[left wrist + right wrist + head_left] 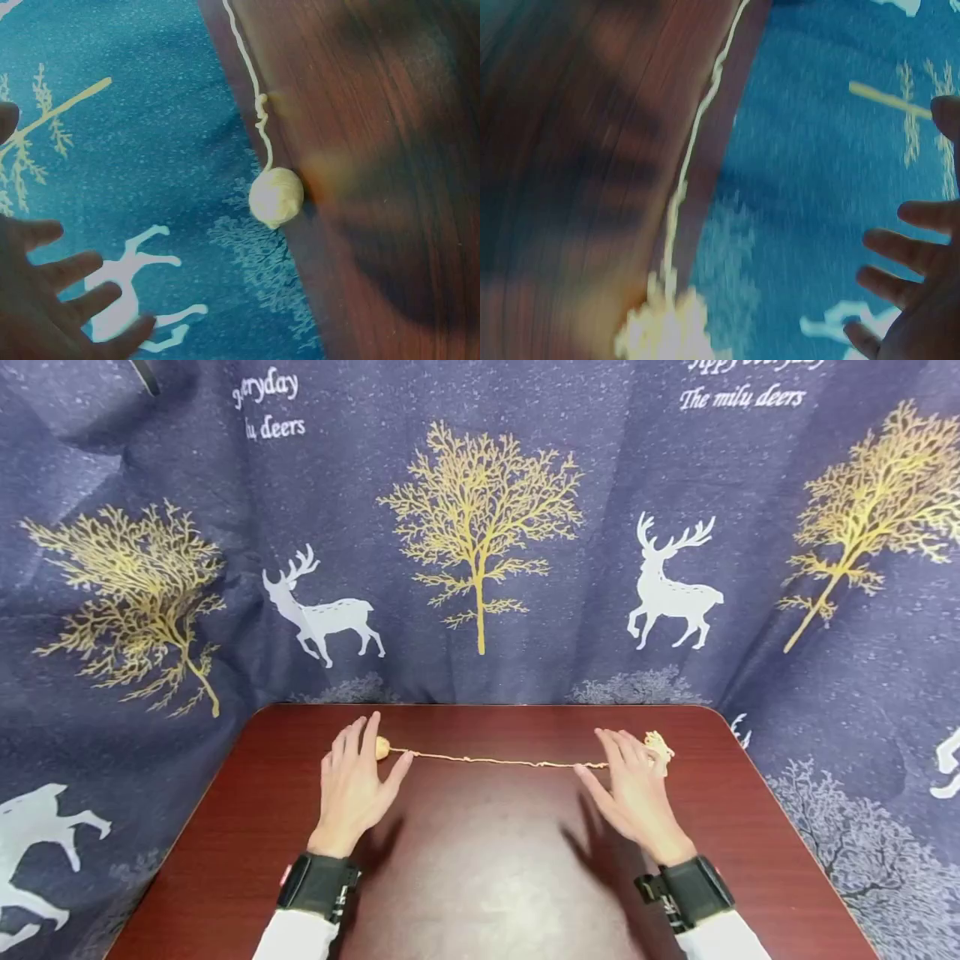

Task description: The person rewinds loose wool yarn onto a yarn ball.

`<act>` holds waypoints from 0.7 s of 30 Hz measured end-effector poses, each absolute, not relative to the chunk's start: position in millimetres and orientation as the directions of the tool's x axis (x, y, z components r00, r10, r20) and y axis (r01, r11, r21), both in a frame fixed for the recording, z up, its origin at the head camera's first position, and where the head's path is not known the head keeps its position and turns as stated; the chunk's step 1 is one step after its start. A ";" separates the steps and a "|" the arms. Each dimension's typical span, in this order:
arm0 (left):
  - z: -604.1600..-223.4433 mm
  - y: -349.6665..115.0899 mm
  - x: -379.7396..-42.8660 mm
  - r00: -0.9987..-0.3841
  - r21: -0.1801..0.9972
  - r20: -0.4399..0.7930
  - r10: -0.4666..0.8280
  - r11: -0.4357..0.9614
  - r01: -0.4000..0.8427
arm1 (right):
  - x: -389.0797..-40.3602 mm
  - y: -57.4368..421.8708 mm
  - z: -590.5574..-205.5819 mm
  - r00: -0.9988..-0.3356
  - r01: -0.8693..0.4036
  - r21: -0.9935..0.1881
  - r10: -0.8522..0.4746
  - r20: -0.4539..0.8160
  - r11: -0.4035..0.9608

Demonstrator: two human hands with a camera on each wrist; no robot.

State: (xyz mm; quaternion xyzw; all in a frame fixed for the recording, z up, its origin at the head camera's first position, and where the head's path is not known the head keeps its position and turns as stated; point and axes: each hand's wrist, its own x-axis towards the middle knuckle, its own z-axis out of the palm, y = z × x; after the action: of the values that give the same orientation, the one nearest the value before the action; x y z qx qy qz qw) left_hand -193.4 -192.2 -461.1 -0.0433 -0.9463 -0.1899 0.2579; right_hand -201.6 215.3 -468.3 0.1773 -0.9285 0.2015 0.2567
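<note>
A cream-coloured cord [487, 761] with several small knots lies stretched across the dark red wooden table near its far edge. At its left end sits a round wound ball of the cord [276, 197]. The right end carries a loose, frilly bundle [667, 330] of similar strands. My left hand [352, 789] has its fingers extended and spread beside the ball, which it partly hides in the head view. My right hand [633, 789], also with straight fingers, overlaps the cord near the bundle. Both wrist views show the fingers apart from the cord with nothing held.
The table [487, 835] has rounded far corners. Behind it hangs a dark blue curtain [517, 668] printed with white deer and golden trees, falling close along the far edge and sides. Each wrist wears a black strapped device [318, 885].
</note>
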 end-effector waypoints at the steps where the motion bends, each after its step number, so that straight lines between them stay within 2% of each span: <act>1: -460.9 -193.4 -197.0 -0.866 0.359 0.499 -0.023 0.915 0.182 | -206.1 206.0 -468.4 -0.800 -0.449 -0.304 -0.227 0.555 0.840; 11: -466.2 -210.0 -235.8 -0.926 0.496 0.369 -0.080 0.859 0.123 | -257.4 93.3 -481.0 -0.822 -0.555 -0.498 -0.347 0.452 0.666; 16: -470.9 -223.2 -249.7 -0.957 0.531 0.271 -0.108 0.846 0.055 | -282.3 43.1 -486.0 -0.844 -0.536 -0.514 -0.427 0.325 0.670; 21: -481.2 -235.3 -259.2 -0.978 0.552 0.152 -0.143 0.833 -0.036 | -300.9 1.2 -497.1 -0.838 -0.537 -0.506 -0.497 0.225 0.675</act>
State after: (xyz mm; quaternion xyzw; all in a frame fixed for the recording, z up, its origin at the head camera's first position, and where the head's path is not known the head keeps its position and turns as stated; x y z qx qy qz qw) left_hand -259.2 -235.3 -481.2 0.0470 -0.9528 -0.2848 0.0937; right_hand -300.9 1.2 -497.1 0.2826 -0.9146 0.2871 0.0341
